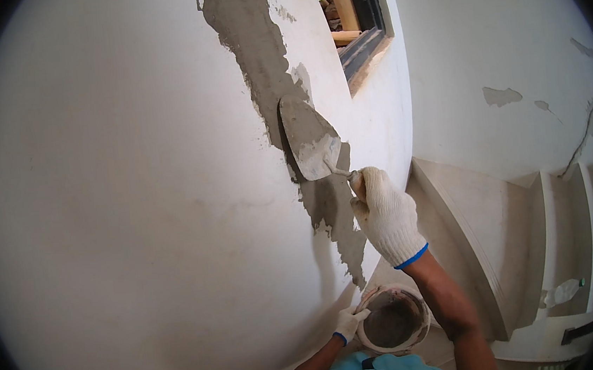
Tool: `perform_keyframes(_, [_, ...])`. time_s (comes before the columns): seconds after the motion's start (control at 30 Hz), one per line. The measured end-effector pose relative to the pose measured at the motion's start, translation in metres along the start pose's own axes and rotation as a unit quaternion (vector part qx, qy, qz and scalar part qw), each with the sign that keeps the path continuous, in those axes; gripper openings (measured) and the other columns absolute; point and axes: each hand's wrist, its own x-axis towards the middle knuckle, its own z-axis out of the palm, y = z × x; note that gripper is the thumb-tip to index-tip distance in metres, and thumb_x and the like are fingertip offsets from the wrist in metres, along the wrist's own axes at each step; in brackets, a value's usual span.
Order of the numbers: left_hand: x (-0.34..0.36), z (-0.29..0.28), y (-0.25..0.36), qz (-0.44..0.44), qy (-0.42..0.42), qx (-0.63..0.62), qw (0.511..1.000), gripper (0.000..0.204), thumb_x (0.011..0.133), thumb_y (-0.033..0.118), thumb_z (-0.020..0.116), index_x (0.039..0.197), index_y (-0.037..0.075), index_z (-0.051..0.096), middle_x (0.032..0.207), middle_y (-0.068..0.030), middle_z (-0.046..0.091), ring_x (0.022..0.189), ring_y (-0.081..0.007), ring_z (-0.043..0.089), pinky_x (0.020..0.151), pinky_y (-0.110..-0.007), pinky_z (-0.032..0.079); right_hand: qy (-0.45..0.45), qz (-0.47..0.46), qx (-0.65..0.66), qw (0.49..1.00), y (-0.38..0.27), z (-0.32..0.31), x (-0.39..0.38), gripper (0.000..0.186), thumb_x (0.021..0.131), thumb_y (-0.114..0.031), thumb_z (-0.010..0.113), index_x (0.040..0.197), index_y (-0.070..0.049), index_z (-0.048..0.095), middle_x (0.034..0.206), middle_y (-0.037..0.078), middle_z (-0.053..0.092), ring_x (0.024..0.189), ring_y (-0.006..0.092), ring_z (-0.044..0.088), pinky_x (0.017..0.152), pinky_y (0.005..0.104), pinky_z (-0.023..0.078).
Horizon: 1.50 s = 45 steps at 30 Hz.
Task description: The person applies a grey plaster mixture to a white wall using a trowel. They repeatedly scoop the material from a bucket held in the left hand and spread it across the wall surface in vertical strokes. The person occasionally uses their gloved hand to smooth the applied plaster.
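Note:
My right hand (387, 212), in a white knitted glove with a blue cuff, grips the handle of a pointing trowel (306, 131). The trowel's broad blade lies against a long strip of wet grey mortar (248, 38) on the white wall (132, 164). Pale mortar is smeared on the blade near its neck. Low in front of my body, my left hand (349, 323), gloved too, holds the rim of a round bucket (390, 293). Grey mortar coats the inside of that bucket. My left fingers are partly hidden at the rim.
A window opening (369, 52) with a dark frame is right of the mortar strip. Stair steps (469, 219) rise on the right, with a clear plastic bottle (563, 293) lying on one. The right-hand wall (488, 41) has a crack and grey patches.

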Motion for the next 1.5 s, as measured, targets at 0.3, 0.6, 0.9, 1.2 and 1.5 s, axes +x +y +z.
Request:
perform_keyframes(0.3, [0.001, -0.001, -0.002, 0.005, 0.002, -0.008, 1.0, 0.03, 0.093, 0.025, 0.079, 0.11, -0.001, 0.077, 0.093, -0.001, 0.071, 0.082, -0.0109, 0.063, 0.073, -0.029, 0.052, -0.008, 0.006, -0.015, 1.0, -0.001, -0.004, 0.002, 0.023, 0.085, -0.005, 0.07, 0.102, -0.01, 0.055, 0.1, 0.015, 0.066, 0.085, 0.041, 0.068, 0.071, 0.0483, 0.054])
perform_keyframes(0.6, [0.001, 0.001, 0.003, 0.018, 0.009, 0.011, 1.0, 0.031, 0.092, 0.025, 0.08, 0.106, -0.003, 0.078, 0.089, -0.0025, 0.073, 0.079, -0.0116, 0.064, 0.072, -0.03, 0.053, -0.004, -0.002, -0.042, 0.999, 0.004, -0.006, 0.006, 0.024, 0.084, -0.004, 0.071, 0.102, -0.008, 0.056, 0.099, 0.016, 0.067, 0.083, 0.0399, 0.068, 0.069, 0.0464, 0.055])
perform_keyframes(0.9, [0.002, 0.003, 0.005, 0.008, -0.008, 0.012, 1.0, 0.033, 0.092, 0.025, 0.08, 0.108, -0.004, 0.078, 0.091, -0.0032, 0.074, 0.081, -0.0122, 0.066, 0.074, -0.03, 0.054, -0.054, -0.006, -0.028, 0.998, 0.01, -0.01, 0.009, 0.031, 0.088, -0.013, 0.072, 0.113, -0.009, 0.053, 0.104, 0.017, 0.065, 0.091, 0.0404, 0.069, 0.075, 0.0513, 0.054])
perform_keyframes(1.2, [0.003, -0.001, 0.002, -0.005, -0.012, -0.008, 1.0, 0.027, 0.093, 0.021, 0.078, 0.111, 0.0, 0.077, 0.095, -0.002, 0.072, 0.083, -0.0112, 0.065, 0.074, -0.029, 0.053, -0.041, -0.01, 0.018, 0.999, 0.016, -0.003, 0.007, 0.034, 0.086, -0.011, 0.074, 0.113, -0.01, 0.054, 0.103, 0.017, 0.065, 0.09, 0.0419, 0.068, 0.075, 0.0501, 0.054])
perform_keyframes(1.5, [0.002, -0.003, 0.004, -0.003, 0.003, 0.005, 1.0, 0.029, 0.093, 0.023, 0.078, 0.11, -0.001, 0.077, 0.094, -0.0023, 0.073, 0.082, -0.0116, 0.065, 0.073, -0.03, 0.052, 0.014, -0.031, -0.002, 0.999, 0.01, -0.004, 0.01, 0.025, 0.082, 0.0, 0.07, 0.1, -0.008, 0.054, 0.097, 0.016, 0.066, 0.082, 0.0403, 0.068, 0.069, 0.0457, 0.054])
